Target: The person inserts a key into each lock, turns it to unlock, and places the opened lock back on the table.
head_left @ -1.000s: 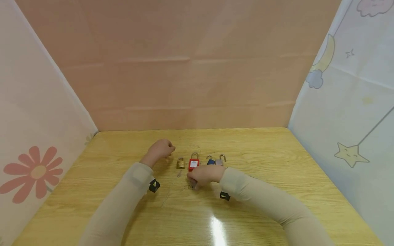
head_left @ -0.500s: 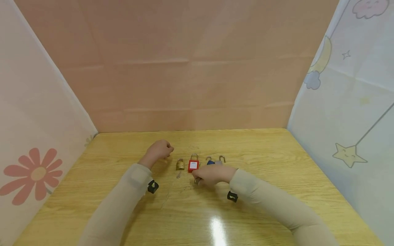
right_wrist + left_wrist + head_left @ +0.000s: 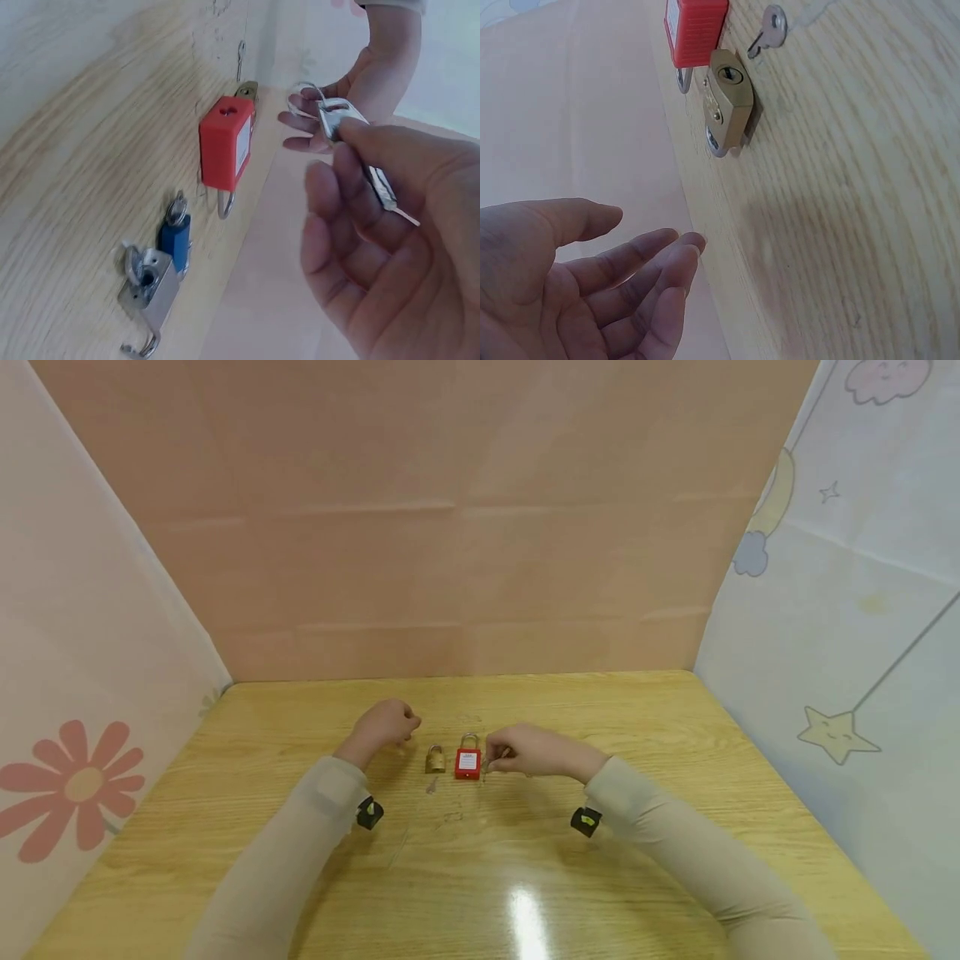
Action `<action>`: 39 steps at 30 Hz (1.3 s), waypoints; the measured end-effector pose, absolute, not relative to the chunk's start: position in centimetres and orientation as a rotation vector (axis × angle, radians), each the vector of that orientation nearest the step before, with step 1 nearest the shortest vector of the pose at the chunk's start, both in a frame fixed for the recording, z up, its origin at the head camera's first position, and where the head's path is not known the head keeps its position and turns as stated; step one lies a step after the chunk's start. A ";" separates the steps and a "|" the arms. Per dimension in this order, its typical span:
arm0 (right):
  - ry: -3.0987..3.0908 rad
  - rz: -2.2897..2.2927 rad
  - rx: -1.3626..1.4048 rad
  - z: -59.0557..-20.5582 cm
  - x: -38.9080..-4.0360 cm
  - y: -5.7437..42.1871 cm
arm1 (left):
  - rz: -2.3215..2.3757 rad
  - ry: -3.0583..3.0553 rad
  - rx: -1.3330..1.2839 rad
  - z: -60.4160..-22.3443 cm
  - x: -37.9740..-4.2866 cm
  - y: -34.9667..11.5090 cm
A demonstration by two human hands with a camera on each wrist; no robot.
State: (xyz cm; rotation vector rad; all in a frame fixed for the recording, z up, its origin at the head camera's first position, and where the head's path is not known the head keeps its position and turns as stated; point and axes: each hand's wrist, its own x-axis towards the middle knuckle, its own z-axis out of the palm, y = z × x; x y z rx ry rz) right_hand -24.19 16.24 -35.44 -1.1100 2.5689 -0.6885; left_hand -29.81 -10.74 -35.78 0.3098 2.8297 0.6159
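Silver key: the silver key (image 3: pixel 336 115) is off the surface (image 3: pixel 360 893), at 3 o'clock of the red padlock (image 3: pixel 468 764) and near it; in the right wrist view its long axis runs from 11 to 5 o'clock, head toward 11, the length running down past the thumb toward 5.
Key ring: a thin ring (image 3: pixel 308 84) loops from the head at the 11 o'clock end.
Right hand: the right hand (image 3: pixel 534 750) clamps the silver key between thumb and index finger; the other fingers curl loosely beneath.
Left hand: the left hand (image 3: pixel 382 725) hovers at 10 o'clock of the brass padlock (image 3: pixel 436 762), thumb apart from its loosely bent fingers, nothing between them.
Red padlock: long axis 12 to 6 o'clock from the head, shackle toward 12.
Brass padlock: at 9 o'clock of the red one, apart from it, shackle also toward 12.
Loose key: the loose key (image 3: pixel 432 786) lies at 6 o'clock of the brass padlock, blade toward 1.
Blue padlock: in the right wrist view the blue padlock (image 3: pixel 175 241) lies at 7 o'clock of the red one, a small ring at its upper end.
Grey padlock: the grey padlock (image 3: pixel 152 289) is just beside the blue one, its hooked shackle pointing to 6.
Keyholes: red shows a dark opening; whether blue or grey holds a key is too small to tell.
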 end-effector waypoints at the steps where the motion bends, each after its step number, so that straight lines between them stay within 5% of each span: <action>1: 2.570 -0.720 -1.101 -35.4 -24.3 16.4 | 0.616 2.828 0.310 -35.7 -29.8 -10.7; 39: 2.519 -0.944 -1.014 -37.1 -24.8 18.5 | 0.644 2.824 0.304 -36.0 -29.7 -10.9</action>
